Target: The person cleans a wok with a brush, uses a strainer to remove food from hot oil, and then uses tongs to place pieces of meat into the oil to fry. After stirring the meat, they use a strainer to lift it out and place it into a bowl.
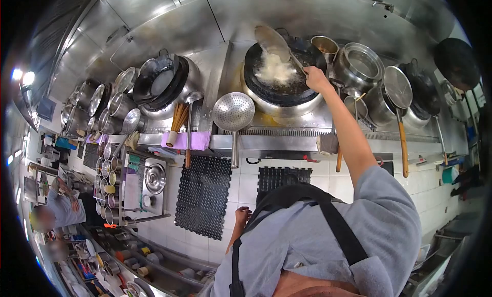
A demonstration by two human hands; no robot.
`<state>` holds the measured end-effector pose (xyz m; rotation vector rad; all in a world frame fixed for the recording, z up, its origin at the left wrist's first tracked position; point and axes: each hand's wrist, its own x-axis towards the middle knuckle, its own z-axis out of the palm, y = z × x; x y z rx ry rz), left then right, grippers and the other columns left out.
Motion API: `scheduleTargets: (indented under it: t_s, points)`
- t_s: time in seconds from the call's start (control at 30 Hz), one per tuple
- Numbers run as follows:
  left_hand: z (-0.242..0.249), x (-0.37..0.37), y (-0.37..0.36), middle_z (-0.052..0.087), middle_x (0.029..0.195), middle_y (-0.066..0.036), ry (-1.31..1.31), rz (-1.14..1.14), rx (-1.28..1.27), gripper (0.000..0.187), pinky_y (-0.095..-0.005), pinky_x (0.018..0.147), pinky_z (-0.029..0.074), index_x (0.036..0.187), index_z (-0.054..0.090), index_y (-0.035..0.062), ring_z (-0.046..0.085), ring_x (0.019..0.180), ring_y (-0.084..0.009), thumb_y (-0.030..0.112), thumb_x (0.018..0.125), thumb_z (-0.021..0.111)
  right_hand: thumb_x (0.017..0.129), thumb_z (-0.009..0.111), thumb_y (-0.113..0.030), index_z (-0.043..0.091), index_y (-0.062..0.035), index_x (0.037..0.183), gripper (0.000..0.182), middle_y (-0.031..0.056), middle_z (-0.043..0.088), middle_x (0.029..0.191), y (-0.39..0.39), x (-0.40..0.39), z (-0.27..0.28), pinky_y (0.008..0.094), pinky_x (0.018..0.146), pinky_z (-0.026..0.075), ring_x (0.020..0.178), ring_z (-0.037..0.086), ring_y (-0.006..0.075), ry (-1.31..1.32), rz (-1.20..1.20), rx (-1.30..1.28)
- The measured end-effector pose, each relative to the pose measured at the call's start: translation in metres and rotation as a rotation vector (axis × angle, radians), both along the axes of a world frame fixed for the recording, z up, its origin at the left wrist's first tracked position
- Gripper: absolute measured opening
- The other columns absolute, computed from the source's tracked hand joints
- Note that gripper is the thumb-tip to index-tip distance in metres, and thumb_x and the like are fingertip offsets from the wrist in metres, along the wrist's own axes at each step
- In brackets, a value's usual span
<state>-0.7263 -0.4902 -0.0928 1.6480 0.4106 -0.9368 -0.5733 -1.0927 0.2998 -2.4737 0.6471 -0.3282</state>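
Observation:
My right hand (318, 78) is closed around the handle of a round metal strainer (271, 42), reaching over a large black wok (252, 81) on the stove. The strainer is tilted above the wok. Beneath it, pale, foamy-looking food (277, 71) bubbles in the wok, with steam around it. My left hand (243, 215) hangs low beside my body, away from the stove. Its fingers look loosely curled and I see nothing in them. A perforated skimmer (233, 111) lies near the wok with its handle over the counter's front edge.
A second wok (159, 80) stands on the left burner. A bamboo brush (178, 120) and a ladle (189, 122) rest on a purple cloth (201, 140). To the right are metal pots (363, 63) and a wooden-handled mesh strainer (397, 86). Black mats (202, 197) cover the floor; another person (64, 204) stands far left.

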Motion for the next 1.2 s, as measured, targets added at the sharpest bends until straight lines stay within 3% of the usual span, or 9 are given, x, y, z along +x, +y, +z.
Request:
scheduleTargets:
  t_s: [0.03,0.1,0.2,0.47,0.63,0.73,0.77,1.0,1.2]
  points:
    - [-0.012,-0.001,0.004,0.07,0.085,-0.015,0.032,-0.016,0.031,0.029,-0.0297,0.053,0.053,0.113,0.063,-0.0028,0.067,0.066,-0.0202,0.005,0.086,0.055,0.084,0.055,-0.002,0.062,-0.0004,0.123,0.04,0.027,0.068,0.092,-0.004,-0.001,-0.006,0.0425,0.063,0.052,0.075,0.069,0.0355,-0.045,-0.009,0.023]
    - [-0.058,-0.007,0.021,0.071,0.083,-0.014,-0.161,-0.171,0.118,0.029,-0.0297,0.057,0.053,0.109,0.067,-0.0034,0.067,0.067,-0.0193,0.007,0.083,0.058,0.083,0.055,-0.002,0.061,-0.0007,0.125,0.042,0.0248,0.068,0.087,-0.014,-0.017,-0.002,0.0416,0.059,0.051,0.068,0.068,0.0332,-0.083,0.033,-0.049]
    - [-0.056,-0.017,0.032,0.073,0.082,-0.014,-0.297,-0.289,0.237,0.027,-0.0303,0.066,0.054,0.097,0.073,-0.0029,0.068,0.073,-0.0187,0.013,0.078,0.063,0.082,0.05,-0.001,0.058,-0.002,0.131,0.049,0.0135,0.064,0.071,-0.017,-0.056,0.018,0.0358,0.055,0.048,0.058,0.062,0.0204,-0.049,0.032,0.069]
    - [-0.066,-0.017,0.039,0.073,0.081,-0.015,-0.31,-0.366,0.333,0.025,-0.0318,0.068,0.055,0.092,0.074,-0.002,0.07,0.074,-0.0199,0.014,0.076,0.064,0.084,0.049,0.0,0.062,0.0056,0.096,0.019,0.0106,0.06,0.062,-0.039,-0.106,0.017,0.0333,0.037,0.04,0.045,0.054,0.0167,0.071,-0.216,0.139]
    - [-0.059,-0.005,0.019,0.07,0.092,-0.022,-0.013,-0.13,-0.01,0.036,-0.0348,0.059,0.056,0.117,0.06,-0.0059,0.07,0.074,-0.0268,0.006,0.084,0.056,0.085,0.056,-0.002,0.057,0.0035,0.072,0.014,0.0072,0.056,0.057,-0.045,-0.103,-0.011,0.0276,0.034,0.035,0.041,0.049,0.0108,0.138,-0.052,0.508]
    - [-0.038,0.005,-0.004,0.069,0.093,-0.02,0.072,-0.078,0.048,0.034,-0.0345,0.056,0.056,0.119,0.058,-0.0053,0.069,0.073,-0.0266,0.006,0.087,0.054,0.086,0.059,-0.002,0.058,0.0045,0.072,0.015,0.0058,0.055,0.057,-0.027,-0.088,-0.021,0.0255,0.033,0.032,0.04,0.046,0.0088,0.066,-0.029,0.875]
    - [0.066,0.009,-0.034,0.068,0.091,-0.019,0.068,-0.043,0.13,0.033,-0.0342,0.054,0.055,0.118,0.058,-0.0044,0.069,0.073,-0.0264,0.006,0.088,0.054,0.086,0.059,-0.001,0.059,0.0054,0.075,0.013,0.0058,0.055,0.058,-0.022,-0.08,-0.029,0.0251,0.033,0.031,0.04,0.045,0.0084,0.035,-0.023,1.009]
    - [0.073,0.013,-0.033,0.068,0.087,-0.015,-0.068,-0.307,0.109,0.027,-0.0298,0.047,0.05,0.114,0.059,-0.0015,0.069,0.069,-0.0223,0.007,0.088,0.055,0.093,0.06,-0.007,0.056,0.0036,0.084,0.014,0.0062,0.057,0.072,-0.001,-0.015,-0.082,0.0216,0.034,0.029,0.043,0.042,0.0052,-0.184,-0.003,1.333]
    - [0.089,0.046,-0.071,0.068,0.088,-0.01,-0.198,-0.252,-0.038,0.023,-0.0282,0.055,0.05,0.109,0.061,0.0039,0.068,0.071,-0.0186,0.019,0.092,0.059,0.09,0.056,-0.002,0.055,0.0031,0.069,0.022,0.0051,0.051,0.057,0.042,-0.013,-0.067,0.0244,0.034,0.028,0.04,0.042,0.0085,-0.281,-0.171,1.245]
